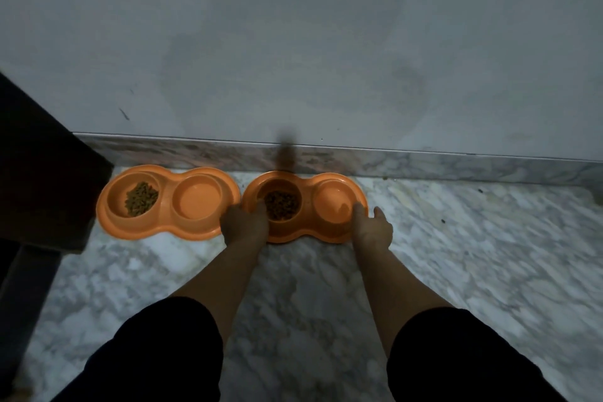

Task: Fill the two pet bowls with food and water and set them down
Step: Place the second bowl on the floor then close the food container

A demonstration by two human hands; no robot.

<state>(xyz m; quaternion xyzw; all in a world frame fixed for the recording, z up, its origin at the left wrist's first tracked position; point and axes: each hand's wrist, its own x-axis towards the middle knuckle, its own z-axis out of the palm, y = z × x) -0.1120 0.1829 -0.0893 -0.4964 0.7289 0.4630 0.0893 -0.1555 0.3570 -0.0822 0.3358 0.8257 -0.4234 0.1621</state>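
Head view, item list. Two orange double pet bowls on the marble floor (326, 303), along the wall edge, ends nearly touching. Far-left double bowl (169, 228): kibble in its left well, released. Second double bowl (306, 232): kibble (281, 205) in the left well; right well's contents cannot be told. Long axis parallel to the wall, straight ahead of you. Your left hand (244, 222) curls over its left end; your right hand (372, 227) grips its right end, thumb out. Likely remaining: let go.
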